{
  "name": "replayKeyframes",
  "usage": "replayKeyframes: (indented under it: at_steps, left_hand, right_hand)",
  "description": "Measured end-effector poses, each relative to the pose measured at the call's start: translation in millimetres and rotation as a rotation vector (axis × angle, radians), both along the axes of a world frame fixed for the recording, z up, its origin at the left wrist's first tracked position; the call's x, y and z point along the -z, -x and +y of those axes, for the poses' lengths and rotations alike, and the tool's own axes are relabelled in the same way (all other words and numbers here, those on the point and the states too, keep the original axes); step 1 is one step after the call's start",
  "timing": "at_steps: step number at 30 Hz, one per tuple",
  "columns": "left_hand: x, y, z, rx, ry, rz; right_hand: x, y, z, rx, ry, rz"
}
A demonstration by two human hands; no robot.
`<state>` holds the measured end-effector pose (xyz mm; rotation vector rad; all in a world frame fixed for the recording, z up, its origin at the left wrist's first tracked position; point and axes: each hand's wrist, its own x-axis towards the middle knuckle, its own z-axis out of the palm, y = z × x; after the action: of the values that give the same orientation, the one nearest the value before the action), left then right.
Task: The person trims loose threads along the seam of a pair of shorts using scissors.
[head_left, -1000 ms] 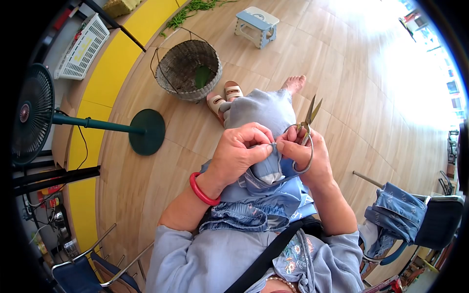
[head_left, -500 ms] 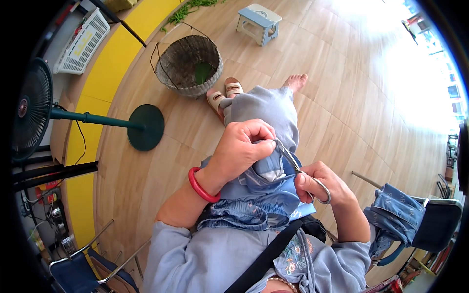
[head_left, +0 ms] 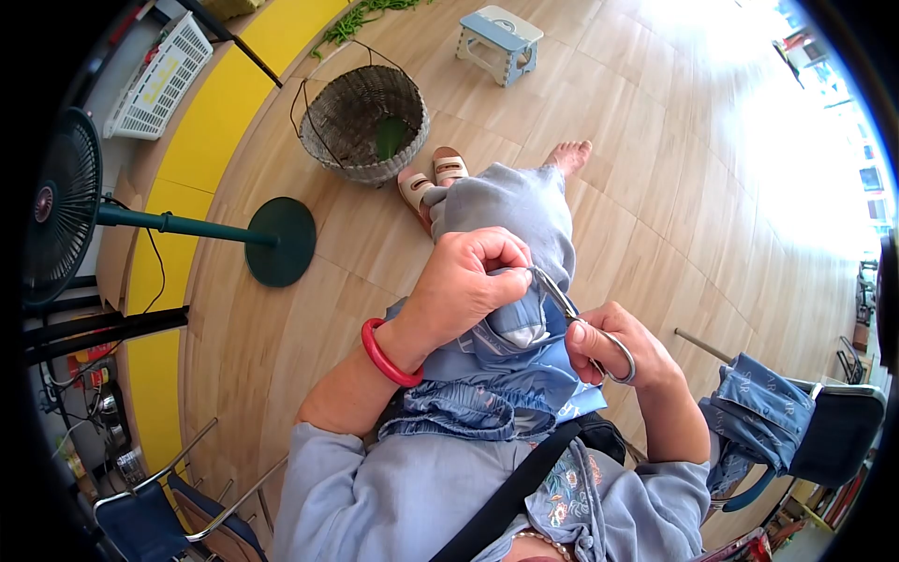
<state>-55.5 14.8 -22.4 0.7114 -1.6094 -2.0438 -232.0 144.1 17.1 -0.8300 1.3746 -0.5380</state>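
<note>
My left hand, with a red bangle on its wrist, pinches the edge of a blue denim-like garment that lies across my lap. In my right hand is a pair of scissors, thumb and fingers through the handle loops. The scissor tips reach up to the left fingertips, at the pinched edge. Whether the blades touch cloth or thread there is too small to tell. A gathered, elastic-looking part of the garment lies nearest my body.
A woven basket with a green leaf stands ahead, beside sandals. A small folding stool is farther off. On the left stands a green fan; on the right, blue cloth hangs over a chair.
The scissor blades look closer together than before, and my right hand has shifted very slightly. My left hand keeps its pinch in the same place.
</note>
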Motion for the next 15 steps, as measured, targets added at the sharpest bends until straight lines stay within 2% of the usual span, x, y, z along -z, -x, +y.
replayKeyframes:
  at_steps: [8, 15]
  left_hand:
    - [0.0, -0.3, -0.2, 0.011, 0.012, -0.006]
    - [-1.2, -0.9, -2.2, 0.004, -0.105, 0.007]
  right_hand:
    - [0.6, 0.8, -0.4, -0.006, 0.002, -0.005]
    - [10.6, -3.2, 1.7, 0.038, 0.059, -0.028]
